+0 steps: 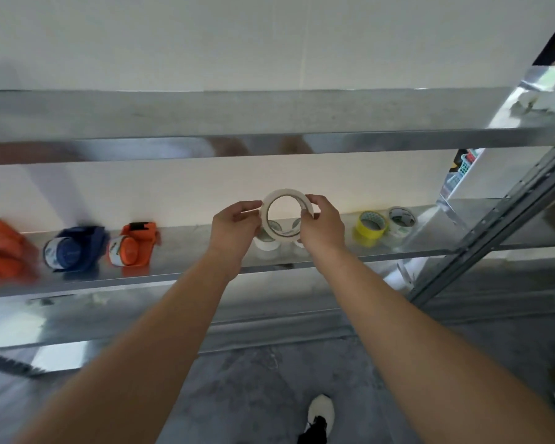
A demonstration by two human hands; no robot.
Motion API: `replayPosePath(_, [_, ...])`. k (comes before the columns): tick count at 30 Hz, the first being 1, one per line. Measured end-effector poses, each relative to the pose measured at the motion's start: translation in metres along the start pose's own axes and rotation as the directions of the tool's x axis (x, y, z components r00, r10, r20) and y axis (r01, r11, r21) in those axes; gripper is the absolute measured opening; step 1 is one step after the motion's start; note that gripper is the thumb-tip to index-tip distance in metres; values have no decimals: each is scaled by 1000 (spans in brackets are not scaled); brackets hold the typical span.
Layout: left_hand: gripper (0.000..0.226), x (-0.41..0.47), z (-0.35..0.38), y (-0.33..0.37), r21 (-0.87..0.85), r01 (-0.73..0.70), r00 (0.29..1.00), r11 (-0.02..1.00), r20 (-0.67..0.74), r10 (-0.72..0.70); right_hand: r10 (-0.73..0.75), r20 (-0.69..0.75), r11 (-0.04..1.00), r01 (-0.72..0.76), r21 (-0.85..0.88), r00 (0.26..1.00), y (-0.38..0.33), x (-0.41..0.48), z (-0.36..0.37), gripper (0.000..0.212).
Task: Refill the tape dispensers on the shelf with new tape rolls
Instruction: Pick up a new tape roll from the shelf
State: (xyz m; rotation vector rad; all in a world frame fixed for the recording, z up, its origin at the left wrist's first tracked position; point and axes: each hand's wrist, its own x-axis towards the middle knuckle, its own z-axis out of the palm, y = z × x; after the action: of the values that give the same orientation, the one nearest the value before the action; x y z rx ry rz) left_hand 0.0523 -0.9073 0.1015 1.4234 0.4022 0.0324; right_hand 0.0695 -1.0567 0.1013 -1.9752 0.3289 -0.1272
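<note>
I hold a white tape roll upright above the metal shelf, its hole facing me. My left hand pinches its left rim and my right hand grips its right rim. Behind and below the roll, more white rolls sit on the shelf, partly hidden by my hands. To the left stand three tape dispensers: an orange one, a blue one and another orange one at the frame edge. A yellow roll and a clear roll lie to the right.
An upper shelf runs across above my hands. A slanted metal upright stands at the right, with coloured baskets behind it. A lower shelf lies beneath. Below is grey floor with my shoe.
</note>
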Motion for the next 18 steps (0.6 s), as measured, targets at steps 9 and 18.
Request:
replayPosePath(9, [14,-27,-80,11,-46,-44,996,998,-77,40,11,55,991,-18,130,998,-42,-66,34,25])
replayPosePath(18, [11,-49,-120,19,-150,-69,978,986,-206,37,-16,174,983,-16,181,985,-63,-92,65,27])
